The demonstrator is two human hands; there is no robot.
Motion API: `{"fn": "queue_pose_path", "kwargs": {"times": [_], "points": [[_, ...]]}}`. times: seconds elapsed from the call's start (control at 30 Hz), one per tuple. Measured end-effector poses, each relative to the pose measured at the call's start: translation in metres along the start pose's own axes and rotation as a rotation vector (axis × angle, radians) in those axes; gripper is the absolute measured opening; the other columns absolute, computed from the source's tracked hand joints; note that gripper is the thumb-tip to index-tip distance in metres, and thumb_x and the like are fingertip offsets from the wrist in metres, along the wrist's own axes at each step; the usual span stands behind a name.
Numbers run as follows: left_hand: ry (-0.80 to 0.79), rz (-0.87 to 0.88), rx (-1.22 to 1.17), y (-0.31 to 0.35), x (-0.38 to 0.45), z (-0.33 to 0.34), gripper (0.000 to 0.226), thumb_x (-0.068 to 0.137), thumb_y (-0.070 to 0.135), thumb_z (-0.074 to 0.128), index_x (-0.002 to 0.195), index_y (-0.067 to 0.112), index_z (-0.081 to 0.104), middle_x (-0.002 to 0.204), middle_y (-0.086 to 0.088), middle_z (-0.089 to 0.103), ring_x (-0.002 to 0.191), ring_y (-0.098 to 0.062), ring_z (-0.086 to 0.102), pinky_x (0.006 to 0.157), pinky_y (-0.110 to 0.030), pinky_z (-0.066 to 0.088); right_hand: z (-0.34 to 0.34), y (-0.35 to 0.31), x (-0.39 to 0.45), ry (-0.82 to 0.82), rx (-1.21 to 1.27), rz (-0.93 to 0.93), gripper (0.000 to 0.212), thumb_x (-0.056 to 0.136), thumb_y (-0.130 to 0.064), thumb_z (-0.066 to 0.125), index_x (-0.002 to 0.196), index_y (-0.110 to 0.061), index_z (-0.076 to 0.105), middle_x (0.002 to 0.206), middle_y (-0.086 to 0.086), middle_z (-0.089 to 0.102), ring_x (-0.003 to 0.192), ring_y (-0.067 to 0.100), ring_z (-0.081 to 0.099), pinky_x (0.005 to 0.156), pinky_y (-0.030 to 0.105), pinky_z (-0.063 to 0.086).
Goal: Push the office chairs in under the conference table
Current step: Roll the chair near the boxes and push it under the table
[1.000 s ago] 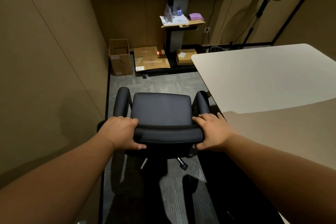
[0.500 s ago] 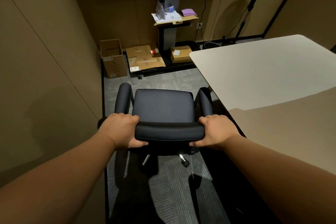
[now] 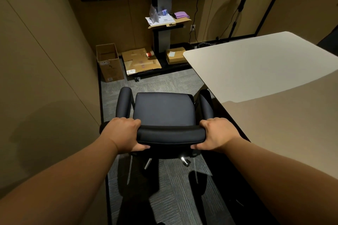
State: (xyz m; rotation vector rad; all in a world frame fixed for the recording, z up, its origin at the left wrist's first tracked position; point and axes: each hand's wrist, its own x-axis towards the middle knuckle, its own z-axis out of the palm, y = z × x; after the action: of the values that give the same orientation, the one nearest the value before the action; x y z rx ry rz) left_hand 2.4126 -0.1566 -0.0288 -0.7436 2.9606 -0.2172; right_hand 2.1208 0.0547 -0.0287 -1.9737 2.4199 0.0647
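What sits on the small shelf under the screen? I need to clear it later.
On the shelf: white papers, a folded purple cloth and a small blue item. Anything under the papers is hidden.

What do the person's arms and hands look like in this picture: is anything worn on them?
Both forearms are bare up to the frame's edge, with no sleeves in view. The left hand and right hand wear no gloves, and no watch, ring or wristband shows. Nails are hidden or too small to judge.
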Motion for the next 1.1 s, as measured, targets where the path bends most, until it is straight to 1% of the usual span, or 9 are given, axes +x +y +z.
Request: {"fn": "queue_pose_path", "kwargs": {"times": [0.13,0.27,0.4,0.47,0.57,0.67,0.77,0.9,1.1], "points": [[-0.021,-0.006,-0.012,0.024,-0.023,-0.003,0.082,0.060,0.103,0.030,0.095,0.033,0.054,0.080,0.013,0.056,0.069,-0.011,0.057,0.065,-0.031,0.043,0.001,-0.003,-0.038,-0.014,0.009,0.011,0.081,0.055,-0.100,0.046,0.093,-0.029,0.057,0.088,-0.005,0.065,0.088,0.022,0.066,0.075,0.033,0.045],[-0.031,0.008,-0.026,0.060,-0.048,-0.011,0.079,0.057,0.102,0.035,0.092,0.033,0.052,0.079,0.013,0.056,0.070,-0.013,0.058,0.065,-0.031,0.043,-0.002,-0.003,-0.090,-0.027,0.010,0.027,0.077,0.055,-0.100,0.043,0.089,-0.031,0.049,0.090,-0.004,0.066,0.090,0.024,0.066,0.074,0.034,0.042],[-0.053,0.039,-0.052,0.090,-0.067,-0.015,0.080,0.058,0.101,0.037,0.097,0.033,0.053,0.087,0.012,0.060,0.078,-0.013,0.060,0.072,-0.032,0.049,-0.002,-0.005,-0.138,-0.048,0.003,0.063,0.082,0.056,-0.100,0.044,0.096,-0.029,0.055,0.096,-0.002,0.067,0.096,0.025,0.066,0.083,0.034,0.047],[-0.062,0.057,-0.067,0.103,-0.071,-0.018,0.077,0.058,0.100,0.038,0.097,0.035,0.050,0.088,0.014,0.058,0.081,-0.012,0.059,0.075,-0.032,0.048,-0.001,-0.004,-0.158,-0.054,0.005,0.091,0.086,0.055,-0.101,0.043,0.100,-0.029,0.057,0.099,-0.002,0.067,0.100,0.025,0.066,0.086,0.033,0.048],[-0.085,0.067,-0.061,0.120,-0.071,-0.024,0.074,0.056,0.100,0.038,0.094,0.038,0.046,0.087,0.016,0.055,0.083,-0.011,0.058,0.074,-0.032,0.042,-0.002,-0.001,-0.182,-0.056,0.003,0.133,0.088,0.055,-0.101,0.043,0.102,-0.029,0.058,0.102,-0.002,0.067,0.100,0.024,0.065,0.086,0.032,0.047],[-0.082,0.080,-0.063,0.143,-0.066,-0.028,0.076,0.054,0.101,0.039,0.094,0.037,0.048,0.089,0.014,0.058,0.087,-0.014,0.061,0.074,-0.033,0.038,-0.003,0.008,-0.206,-0.070,0.010,0.170,0.085,0.054,-0.101,0.043,0.100,-0.030,0.056,0.102,-0.002,0.067,0.101,0.025,0.064,0.086,0.033,0.047],[-0.077,0.129,-0.070,0.162,-0.061,-0.031,0.078,0.056,0.101,0.040,0.096,0.035,0.050,0.090,0.012,0.061,0.086,-0.015,0.061,0.073,-0.034,0.040,-0.004,0.021,-0.226,-0.093,0.020,0.202,0.085,0.054,-0.101,0.043,0.100,-0.031,0.054,0.103,-0.002,0.067,0.102,0.026,0.065,0.088,0.035,0.051],[-0.049,0.173,-0.082,0.178,-0.051,-0.033,0.078,0.057,0.101,0.041,0.096,0.034,0.052,0.090,0.012,0.062,0.087,-0.016,0.063,0.075,-0.034,0.045,-0.006,0.032,-0.242,-0.119,0.049,0.237,0.078,0.056,-0.100,0.046,0.096,-0.034,0.046,0.104,-0.002,0.066,0.103,0.026,0.063,0.087,0.034,0.051],[0.000,0.257,-0.062,0.183,-0.021,-0.036,0.077,0.058,0.100,0.041,0.092,0.032,0.050,0.088,0.010,0.062,0.086,-0.019,0.064,0.077,-0.035,0.048,-0.005,0.046,-0.243,-0.114,0.026,0.289,0.081,0.057,-0.100,0.045,0.100,-0.031,0.051,0.102,0.000,0.066,0.100,0.028,0.065,0.088,0.035,0.051]]}}
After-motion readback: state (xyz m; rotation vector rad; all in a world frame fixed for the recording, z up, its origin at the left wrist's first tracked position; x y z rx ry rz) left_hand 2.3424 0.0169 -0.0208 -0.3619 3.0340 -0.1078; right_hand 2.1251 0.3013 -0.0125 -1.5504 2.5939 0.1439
